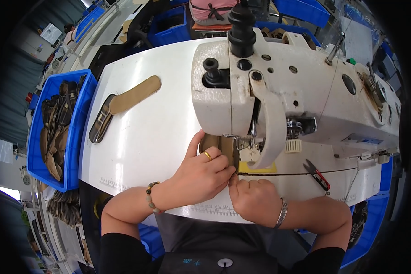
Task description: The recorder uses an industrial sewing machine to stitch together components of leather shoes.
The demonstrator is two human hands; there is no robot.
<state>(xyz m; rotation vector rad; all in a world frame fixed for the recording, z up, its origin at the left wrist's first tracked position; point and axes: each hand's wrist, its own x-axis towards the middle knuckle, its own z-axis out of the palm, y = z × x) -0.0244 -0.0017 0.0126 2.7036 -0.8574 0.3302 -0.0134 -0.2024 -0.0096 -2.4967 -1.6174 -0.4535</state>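
Note:
A brown fabric piece (227,147) with a dark edge lies on the white sewing table, its far end beneath the needle area of a white sewing machine (315,100). My left hand (201,173) rests over the piece; one finger reaches along its left side while the others curl and grip its near part. Right beside it, my right hand (255,198) is closed, thumb and finger pinching the near end of the same fabric. The fingertips of both hands almost meet, and my left hand covers much of the piece.
A tan strap-shaped piece (136,95) overlaps a dark one (101,121) on the table's left. Red-handled thread snips (318,176) lie right of my right hand. A blue crate (84,132) of brown pieces stands at the left edge. A yellow patch (262,167) marks the machine bed.

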